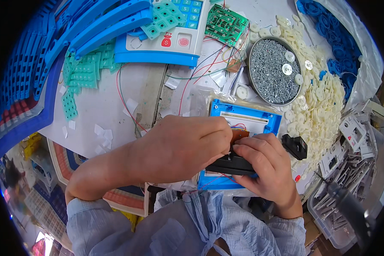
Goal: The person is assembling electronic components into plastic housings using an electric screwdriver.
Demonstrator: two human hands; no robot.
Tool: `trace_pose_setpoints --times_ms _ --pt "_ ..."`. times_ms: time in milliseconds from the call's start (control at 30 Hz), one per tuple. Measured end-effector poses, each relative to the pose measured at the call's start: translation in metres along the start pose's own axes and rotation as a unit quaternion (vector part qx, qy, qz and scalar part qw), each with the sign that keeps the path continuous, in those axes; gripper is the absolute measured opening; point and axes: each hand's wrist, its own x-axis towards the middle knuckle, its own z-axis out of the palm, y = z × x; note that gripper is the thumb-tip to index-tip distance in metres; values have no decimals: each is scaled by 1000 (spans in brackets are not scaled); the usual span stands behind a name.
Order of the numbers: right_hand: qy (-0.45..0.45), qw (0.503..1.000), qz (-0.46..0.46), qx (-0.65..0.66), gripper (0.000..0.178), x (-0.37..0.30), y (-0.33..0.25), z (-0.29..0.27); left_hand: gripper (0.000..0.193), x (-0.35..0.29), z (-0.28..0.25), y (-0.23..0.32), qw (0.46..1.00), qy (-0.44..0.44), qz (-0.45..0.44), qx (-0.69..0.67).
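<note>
In front of me lies a blue-framed white panel (pixel 269 123) with thin coloured wires and a brown circuit board (pixel 240 135) over it. A long black plastic part (pixel 231 165) rests across the panel. My right hand (pixel 266 164) grips this black part from the right, thumb below and fingers on top. From the left, my left hand (pixel 185 145) reaches over, its fingers closed in a pinch at the black part's upper edge. What sits between those fingertips is hidden. A smaller black plastic piece (pixel 294 146) lies just right of my right hand.
Beyond the panel stand a round bowl of screws (pixel 271 70) and a pile of cream plastic discs (pixel 322 106). A keypad housing (pixel 158 53), teal rubber keypads (pixel 83 72), blue curved parts (pixel 102 30) and a green circuit board (pixel 226 25) lie farther off. A dark powered screwdriver (pixel 347 202) hangs at right.
</note>
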Motion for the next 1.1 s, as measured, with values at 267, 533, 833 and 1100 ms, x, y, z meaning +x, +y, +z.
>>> trace_pose_setpoints --times_ms 267,533,833,1100 --pt "-15 1000 -11 -4 54 3 -1 -3 9 0 1 2 998 -12 -49 -38" --pt "-25 1000 -8 -4 53 4 -1 -4 6 10 -7 10 993 -52 -100 -19" --pt "-25 1000 -8 -11 54 1 0 -2 7 10 -5 12 993 -36 -112 -7" --pt "-19 1000 -14 -13 54 2 -1 -2 6 12 -11 13 991 -92 -91 32"
